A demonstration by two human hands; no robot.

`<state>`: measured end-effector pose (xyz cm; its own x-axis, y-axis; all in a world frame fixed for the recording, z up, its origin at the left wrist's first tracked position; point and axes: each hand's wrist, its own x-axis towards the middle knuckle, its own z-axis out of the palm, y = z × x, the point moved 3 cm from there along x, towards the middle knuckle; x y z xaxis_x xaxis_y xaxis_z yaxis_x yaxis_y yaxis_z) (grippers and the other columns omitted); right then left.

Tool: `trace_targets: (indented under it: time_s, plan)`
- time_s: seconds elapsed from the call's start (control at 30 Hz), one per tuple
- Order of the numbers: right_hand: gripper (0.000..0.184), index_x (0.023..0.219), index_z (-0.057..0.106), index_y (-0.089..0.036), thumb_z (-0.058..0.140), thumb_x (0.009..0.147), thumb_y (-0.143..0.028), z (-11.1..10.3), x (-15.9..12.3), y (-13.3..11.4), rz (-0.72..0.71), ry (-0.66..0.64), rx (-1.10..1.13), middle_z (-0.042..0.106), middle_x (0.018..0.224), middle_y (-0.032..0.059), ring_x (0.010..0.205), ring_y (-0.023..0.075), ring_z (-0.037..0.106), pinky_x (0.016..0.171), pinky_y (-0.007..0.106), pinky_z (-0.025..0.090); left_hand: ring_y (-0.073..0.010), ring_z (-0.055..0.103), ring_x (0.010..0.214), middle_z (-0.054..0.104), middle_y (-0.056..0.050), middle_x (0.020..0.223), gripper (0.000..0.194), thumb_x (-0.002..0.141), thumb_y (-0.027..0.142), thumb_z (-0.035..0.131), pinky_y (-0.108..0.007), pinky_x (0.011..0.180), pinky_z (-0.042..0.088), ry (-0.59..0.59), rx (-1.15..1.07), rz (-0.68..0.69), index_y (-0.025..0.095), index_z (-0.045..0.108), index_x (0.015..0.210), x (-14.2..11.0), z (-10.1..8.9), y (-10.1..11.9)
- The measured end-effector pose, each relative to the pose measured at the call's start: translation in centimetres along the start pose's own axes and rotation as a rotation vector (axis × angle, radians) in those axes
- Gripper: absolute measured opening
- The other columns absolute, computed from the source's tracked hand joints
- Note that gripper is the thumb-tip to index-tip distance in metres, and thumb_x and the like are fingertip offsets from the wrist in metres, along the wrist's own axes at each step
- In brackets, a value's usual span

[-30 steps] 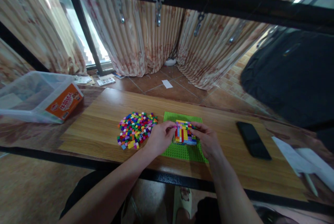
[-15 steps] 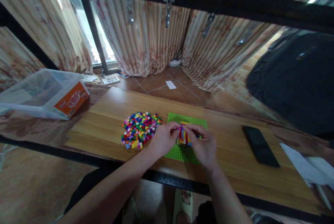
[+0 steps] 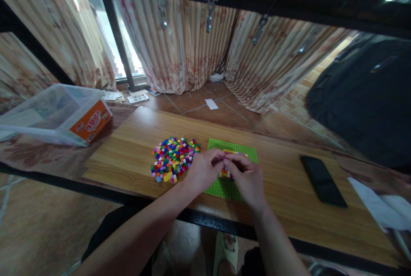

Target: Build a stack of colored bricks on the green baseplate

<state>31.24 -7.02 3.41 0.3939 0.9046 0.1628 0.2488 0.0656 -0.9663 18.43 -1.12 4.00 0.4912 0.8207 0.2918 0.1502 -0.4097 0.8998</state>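
Wood: desk top (image 3: 135, 156), light grain, everything sitting on it
Baseplate: green studded plate (image 3: 244, 151), flat on the desk near the front edge, mostly covered by both hands
Block build: small multicoloured brick stack (image 3: 226, 172), standing on the green plate, pinched between both hands, only a sliver showing
Left hand: left hand (image 3: 203, 171), fingers curled in, fingertips pressed on the stack's left side
Right hand: right hand (image 3: 248, 177), curled over the stack from the right and top, thumb and fingers closed on it, touching the left fingertips
Loose bricks: heap of tiny coloured bricks (image 3: 173, 158), just left of the plate, right beside the left hand
Phone: black phone (image 3: 323, 181), face down, well off to the right
Bin: clear plastic tub (image 3: 48, 113) with an orange label, far left
Paper: white sheets (image 3: 379, 207) at the right edge
Behind: patterned curtain (image 3: 192, 44), tiled floor
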Motion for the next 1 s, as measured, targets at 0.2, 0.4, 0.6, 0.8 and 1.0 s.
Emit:
trace_targets:
  time_s: [0.2, 0.4, 0.6, 0.8, 1.0]
  plan:
    - [0.013, 0.082, 0.076, -0.024, 0.074, 0.072, -0.033, 0.0, -0.1, -0.6, 0.066, 0.010, 0.161, 0.076, 0.088, 0.0032, 0.083, 0.0200, 0.068, 0.080, 0.036, 0.053, -0.0114, 0.063, 0.069, 0.067, 0.001, 0.074, 0.006, 0.081, 0.015, 0.060, -0.023, 0.067, 0.050, -0.002, 0.030, 0.026, 0.017, 0.066, 0.083, -0.1, 0.0, 0.4]
    - [0.012, 0.078, 0.076, -0.025, 0.076, 0.070, -0.034, -0.1, -0.2, -0.7, 0.071, 0.029, 0.224, 0.075, 0.082, 0.0017, 0.079, 0.0186, 0.068, 0.077, 0.036, 0.055, -0.0123, 0.062, 0.071, 0.067, 0.001, 0.075, 0.007, 0.080, 0.014, 0.061, -0.023, 0.069, 0.050, -0.043, 0.088, 0.033, 0.018, 0.065, 0.083, -0.2, 0.3, 0.3]
    - [0.019, 0.078, 0.074, -0.022, 0.076, 0.069, -0.038, -2.0, 0.4, -0.6, 0.088, 0.176, 0.176, 0.075, 0.079, 0.0028, 0.072, 0.0183, 0.068, 0.070, 0.034, 0.056, -0.0152, 0.065, 0.077, 0.070, -0.002, 0.083, 0.008, 0.082, 0.017, 0.060, -0.027, 0.073, 0.052, -0.073, 0.148, -0.007, 0.018, 0.065, 0.088, -0.1, 0.4, 0.4]
    - [0.022, 0.078, 0.074, -0.019, 0.072, 0.069, -0.038, -5.2, 0.9, 0.5, 0.145, 0.366, -0.032, 0.075, 0.076, 0.0047, 0.068, 0.0186, 0.066, 0.065, 0.032, 0.053, -0.0164, 0.066, 0.076, 0.072, -0.004, 0.086, 0.012, 0.087, 0.020, 0.055, -0.027, 0.070, 0.051, -0.077, 0.261, -0.049, 0.018, 0.066, 0.091, -0.1, 0.1, 0.1]
    - [0.025, 0.084, 0.077, -0.019, 0.063, 0.076, -0.039, -6.1, 0.7, 0.7, 0.104, 0.273, -0.418, 0.075, 0.078, 0.0063, 0.070, 0.0223, 0.067, 0.066, 0.034, 0.050, -0.0169, 0.066, 0.080, 0.072, -0.004, 0.090, 0.014, 0.088, 0.020, 0.054, -0.027, 0.070, 0.050, -0.107, 0.300, -0.045, 0.019, 0.066, 0.094, -0.1, 0.4, -0.3]
